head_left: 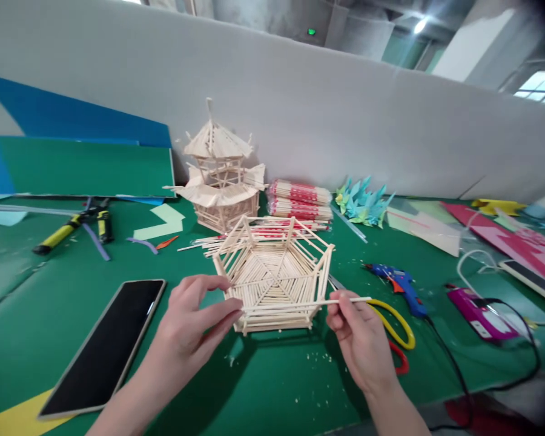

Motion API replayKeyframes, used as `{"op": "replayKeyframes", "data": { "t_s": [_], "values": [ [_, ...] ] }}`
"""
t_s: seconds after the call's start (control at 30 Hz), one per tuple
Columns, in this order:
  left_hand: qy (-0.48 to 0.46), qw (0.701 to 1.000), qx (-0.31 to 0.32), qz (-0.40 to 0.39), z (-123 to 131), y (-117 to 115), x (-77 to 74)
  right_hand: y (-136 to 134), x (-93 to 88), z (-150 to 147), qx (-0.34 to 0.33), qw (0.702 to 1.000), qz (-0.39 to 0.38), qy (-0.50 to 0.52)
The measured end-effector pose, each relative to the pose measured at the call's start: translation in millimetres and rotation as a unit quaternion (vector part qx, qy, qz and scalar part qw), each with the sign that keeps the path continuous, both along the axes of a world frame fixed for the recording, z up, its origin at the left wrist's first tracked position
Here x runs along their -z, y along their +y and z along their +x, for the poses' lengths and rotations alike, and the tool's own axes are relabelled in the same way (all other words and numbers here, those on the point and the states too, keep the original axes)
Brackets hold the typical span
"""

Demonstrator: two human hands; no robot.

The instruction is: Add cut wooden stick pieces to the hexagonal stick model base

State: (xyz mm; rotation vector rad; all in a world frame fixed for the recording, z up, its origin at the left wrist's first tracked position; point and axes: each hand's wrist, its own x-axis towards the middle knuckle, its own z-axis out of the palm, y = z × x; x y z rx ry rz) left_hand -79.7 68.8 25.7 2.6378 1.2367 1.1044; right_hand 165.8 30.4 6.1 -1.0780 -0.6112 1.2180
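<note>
A six-sided frame of thin wooden sticks [277,275] stands on the table before me, its floor laid in a web-like pattern. Across its front side runs a loose wooden stick [290,306], whose right end sticks out past the frame. My right hand [361,339] pinches this stick near that end between thumb and fingers. At the front left corner, my left hand [195,327] has its fingertips closed around the stick's left end, while its index finger touches the frame's left post. Behind stands a stick-built pagoda [220,181].
Yellow-and-red-handled scissors [397,324] lie beside my right hand, partly under it. A blue glue gun [402,287] and a purple corded device [479,312] lie further right. A phone [106,345] is at left, with pliers [72,230] beyond. Stick bundles [300,200] lie behind.
</note>
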Motion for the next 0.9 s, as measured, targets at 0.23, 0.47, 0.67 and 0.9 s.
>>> {"op": "replayKeyframes", "data": {
  "t_s": [0.23,0.47,0.67,0.9],
  "values": [
    [0.012,1.000,0.003,-0.010,0.9,0.2,-1.9,1.1,-5.1,8.9,0.013,0.999,0.037,-0.027],
    [0.006,0.999,-0.004,-0.035,4.1,-6.0,-3.2,-13.5,-56.5,56.2,0.046,0.902,0.183,-0.389],
    [0.008,0.998,-0.015,-0.058,4.5,-9.2,-4.4,0.6,-68.1,31.9,-0.219,0.617,0.217,-0.725],
    [-0.014,0.995,-0.020,-0.097,4.4,-12.8,-4.7,16.3,-60.1,-14.6,-0.191,0.577,0.311,-0.731]
  ]
}}
